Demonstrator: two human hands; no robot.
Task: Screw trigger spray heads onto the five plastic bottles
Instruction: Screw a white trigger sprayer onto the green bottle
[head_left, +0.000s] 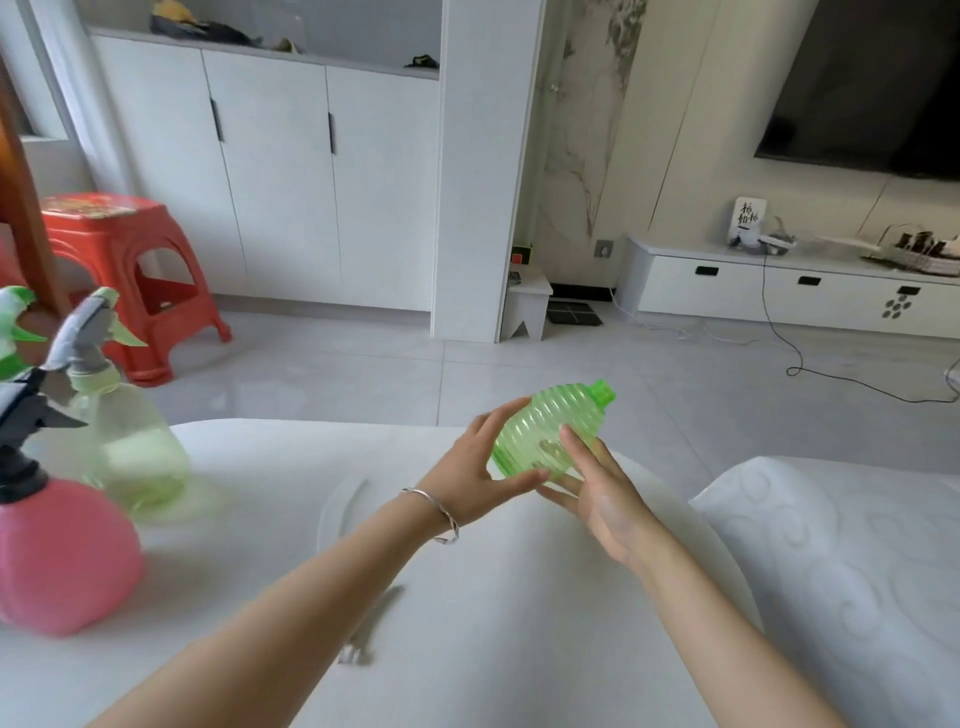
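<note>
Both my forearms reach out over the white table (467, 597), meeting roughly in the middle. My left hand (483, 473) comes in from the left with a thin silver bracelet (441, 514) on the wrist. Its thumb is tucked under the base of the green bottle (550, 431) and its fingers are wrapped over the top of that end, so that's a proper grip. My right hand (597, 488) is turned palm-up-ish with the fingers straight and spread a little. They just lie against the near side of the bottle rather than closing on it.

The bottle's held up off the table and tipped over, with the bare neck pointing up and away to the right. It's see-through bright green plastic with ribbed rings all the way round a fat body.

Over on the left, standing on the table, are a round pink bottle (67, 551) with a dark trigger head (26, 415) and, just behind it, a pale clear bottle (130, 447) wearing a grey-and-green trigger head (88, 332). Both are a bit blurry.
</note>
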